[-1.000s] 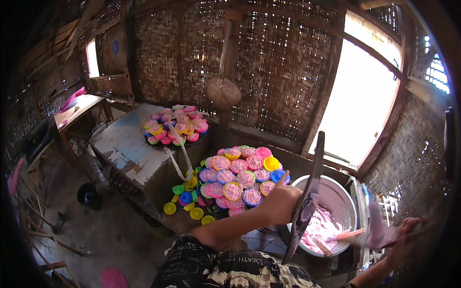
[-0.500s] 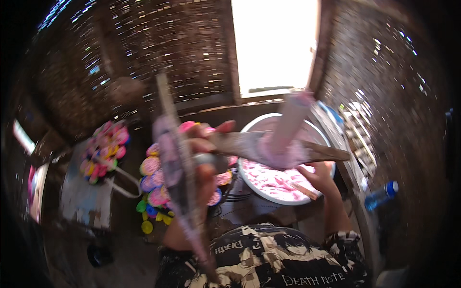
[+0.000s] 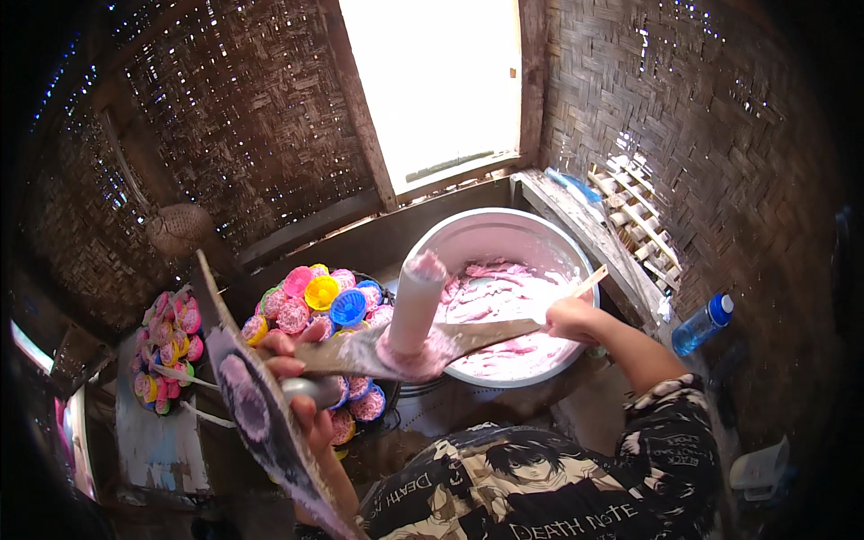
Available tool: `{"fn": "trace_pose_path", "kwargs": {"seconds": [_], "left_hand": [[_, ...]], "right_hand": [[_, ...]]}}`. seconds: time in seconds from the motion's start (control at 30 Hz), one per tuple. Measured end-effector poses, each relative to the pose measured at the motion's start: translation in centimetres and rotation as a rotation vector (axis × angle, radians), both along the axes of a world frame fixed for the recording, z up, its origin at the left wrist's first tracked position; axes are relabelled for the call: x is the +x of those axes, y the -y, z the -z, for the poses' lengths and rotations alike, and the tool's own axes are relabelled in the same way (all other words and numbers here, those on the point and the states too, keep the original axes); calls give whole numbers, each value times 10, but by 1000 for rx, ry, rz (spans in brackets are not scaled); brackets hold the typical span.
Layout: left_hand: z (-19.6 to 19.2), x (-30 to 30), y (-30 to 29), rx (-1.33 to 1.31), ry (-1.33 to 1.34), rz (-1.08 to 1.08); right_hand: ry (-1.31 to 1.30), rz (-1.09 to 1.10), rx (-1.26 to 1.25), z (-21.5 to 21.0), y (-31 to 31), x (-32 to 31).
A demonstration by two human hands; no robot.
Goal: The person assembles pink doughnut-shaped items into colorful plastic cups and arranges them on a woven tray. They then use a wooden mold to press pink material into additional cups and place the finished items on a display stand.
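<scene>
My left hand [image 3: 310, 396] is closed around a two-part wooden hand press. One part is a wooden board [image 3: 346, 356] with a pale upright cylinder [image 3: 419, 301], smeared with pink dough on its tip and base. The other, a long board [image 3: 270, 441] with a pink-smeared ring, stands tilted at the left; a grey metal cylinder [image 3: 313, 392] juts from it by my fingers. My right hand [image 3: 574, 319] is a fist on a flat wooden stick [image 3: 591, 282], against the first board's right end. Behind them, a white basin [image 3: 576, 236] holds pink dough [image 3: 495, 292].
Colourful small molds [image 3: 349, 306], many filled with pink strands, crowd beside the basin. Another cluster [image 3: 167, 351] sits on the far-left bench [image 3: 166, 450]. A blue bottle [image 3: 702, 326] and a clear jug [image 3: 759, 470] are at the right. Woven walls and a bright window [image 3: 441, 81] enclose the back.
The press has moved left and down in view, with its cylinder now beside the basin's left rim. My right fist has risen, its stick now pointing up and right. The view has shifted.
</scene>
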State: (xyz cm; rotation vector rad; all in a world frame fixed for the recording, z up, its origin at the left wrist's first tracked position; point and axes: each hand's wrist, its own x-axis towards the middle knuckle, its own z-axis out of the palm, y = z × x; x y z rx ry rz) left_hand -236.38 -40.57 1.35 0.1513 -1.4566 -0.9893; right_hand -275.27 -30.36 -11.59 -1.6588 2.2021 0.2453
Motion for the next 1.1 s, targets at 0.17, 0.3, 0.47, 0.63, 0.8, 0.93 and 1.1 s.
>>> {"fn": "trace_pose_path", "kwargs": {"seconds": [0.17,0.3,0.47,0.63,0.8,0.93,1.1], "left_hand": [[-2,18,-5,-36,40,-107],[1,19,-5,-43,54,-146],[3,29,-8,-68,104,-227],[3,43,-13,-53,166,-262],[2,42,-11,-89,221,-308],[-2,33,-7,-119,268,-244],[-4,30,6,-13,193,21]], "right_hand": [[-21,246,41,-28,-2,-21],[-10,536,128,11,7,-18],[-132,137,194,73,35,-17],[-91,273,21,115,60,-18],[-50,318,-177,144,74,-15],[36,230,-142,131,72,-17],[1015,646,-355,65,41,-17]]}}
